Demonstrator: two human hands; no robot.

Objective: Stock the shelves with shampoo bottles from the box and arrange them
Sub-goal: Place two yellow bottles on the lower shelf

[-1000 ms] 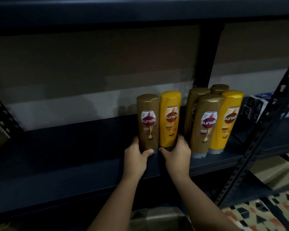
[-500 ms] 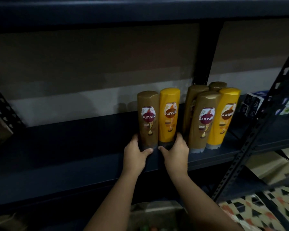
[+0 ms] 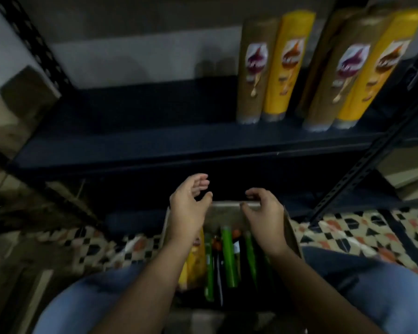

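Hands poised above the open box, both empty. Left hand (image 3: 190,203) hangs with fingers loosely spread and thumb apart, just over the box's far left corner; right hand (image 3: 263,209) is relaxed, fingers lightly curled over the far rim, and whether they touch the cardboard cannot be told through the blur. Neither holds a bottle.

Cardboard box (image 3: 292,233) sits on the patterned floor between the person's knees, directly under the forearms. Inside it lie a yellow bottle (image 3: 195,259) at the left and several green bottles (image 3: 228,256) with dark ones between them, packed lengthwise and close together.

Shelf (image 3: 135,141) stands beyond and above the box. On its right part stand a brown bottle (image 3: 253,68) and a yellow shelf bottle (image 3: 285,66), touching side by side, labels forward; just to their right is a second cluster (image 3: 352,71) of brown and yellow bottles. The shelf's left part is bare.

Step in hand, as judged: reaching down for the next stock. Good practice is to take one bottle per hand, gripping each around the body rather than the cap, and lifting straight up so the tight neighbours are not dragged out. The yellow bottle under the left hand is the nearest pick. Placement should continue the row leftward, upright, label forward, base well back from the shelf edge.
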